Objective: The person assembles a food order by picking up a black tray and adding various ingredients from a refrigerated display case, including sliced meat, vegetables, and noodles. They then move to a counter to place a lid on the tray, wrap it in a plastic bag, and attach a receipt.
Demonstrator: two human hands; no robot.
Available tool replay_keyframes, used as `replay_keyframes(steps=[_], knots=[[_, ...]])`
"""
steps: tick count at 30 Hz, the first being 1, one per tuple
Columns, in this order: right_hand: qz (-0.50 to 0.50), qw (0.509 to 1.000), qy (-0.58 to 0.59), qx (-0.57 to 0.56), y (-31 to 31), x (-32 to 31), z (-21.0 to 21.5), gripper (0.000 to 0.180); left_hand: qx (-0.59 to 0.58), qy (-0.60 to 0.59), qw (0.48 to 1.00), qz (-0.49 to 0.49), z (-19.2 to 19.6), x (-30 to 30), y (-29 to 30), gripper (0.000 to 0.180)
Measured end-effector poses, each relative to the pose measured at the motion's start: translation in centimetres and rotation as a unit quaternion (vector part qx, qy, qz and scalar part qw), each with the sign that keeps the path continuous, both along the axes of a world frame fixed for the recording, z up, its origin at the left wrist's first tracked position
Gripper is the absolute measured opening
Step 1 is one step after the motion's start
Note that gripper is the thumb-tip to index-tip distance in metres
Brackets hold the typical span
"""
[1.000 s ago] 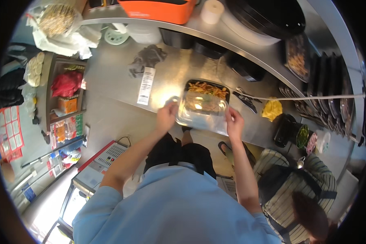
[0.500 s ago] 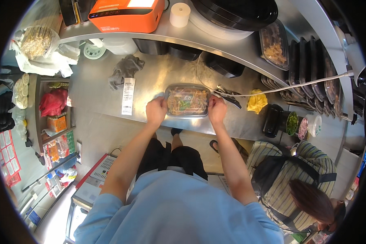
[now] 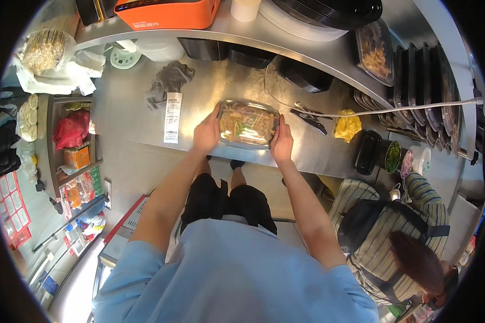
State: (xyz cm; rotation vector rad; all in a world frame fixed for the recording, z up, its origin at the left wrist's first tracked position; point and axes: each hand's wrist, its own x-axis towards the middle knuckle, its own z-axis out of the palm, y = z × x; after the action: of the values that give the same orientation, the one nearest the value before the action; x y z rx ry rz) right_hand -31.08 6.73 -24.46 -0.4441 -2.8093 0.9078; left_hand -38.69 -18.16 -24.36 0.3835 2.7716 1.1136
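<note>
My left grip (image 3: 207,132) and my right grip (image 3: 282,142) are closed on opposite short sides of the rectangular food container with a clear plastic lid (image 3: 248,125), one at each end. Shredded brown food with green pieces is visible through the lid. The container is located at the front part of the stainless-steel worktop (image 3: 126,99), between both grips; whether its base touches the surface cannot be told. To the container's left lies a white printed paper strip (image 3: 172,118), with a crumpled dark-grey cloth (image 3: 170,83) behind it. To the right lie black-and-metal utensils (image 3: 311,121), followed by a crumpled yellow item (image 3: 347,126). A bright-orange box-shaped device (image 3: 167,14) stands on the raised metal shelf (image 3: 231,31) beyond the worktop.
</note>
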Motion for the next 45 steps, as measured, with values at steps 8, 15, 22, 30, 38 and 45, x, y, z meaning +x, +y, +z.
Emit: replay_keyframes(steps=[8,15,22,30,38,45], knots=[[0.113,0.99,0.06,0.066,-2.3,-2.0,2.3,0.062,-0.054,0.132,0.975,-0.172,2.8,-2.6,1.2,0.075],[0.16,0.976,-0.001,0.146,-2.6,-2.2,1.8,0.08,-0.06,0.108,0.971,-0.204,1.9,-2.6,2.1,0.081],[0.167,0.973,0.027,0.154,-3.9,-3.0,0.9,0.081,-0.063,0.175,0.957,-0.223,2.2,-1.7,3.1,0.08],[0.206,0.974,0.035,0.088,-3.0,-0.6,6.2,0.071,0.053,0.217,0.953,0.203,5.0,-6.0,-10.4,0.054],[0.122,0.992,0.005,-0.015,-9.3,4.7,11.3,0.046,-0.017,0.389,0.778,0.493,17.6,-23.9,-43.8,0.039],[0.121,0.993,-0.003,-0.011,-20.2,1.0,14.1,0.043,0.225,0.196,0.865,0.402,20.2,-19.8,-46.1,0.017]])
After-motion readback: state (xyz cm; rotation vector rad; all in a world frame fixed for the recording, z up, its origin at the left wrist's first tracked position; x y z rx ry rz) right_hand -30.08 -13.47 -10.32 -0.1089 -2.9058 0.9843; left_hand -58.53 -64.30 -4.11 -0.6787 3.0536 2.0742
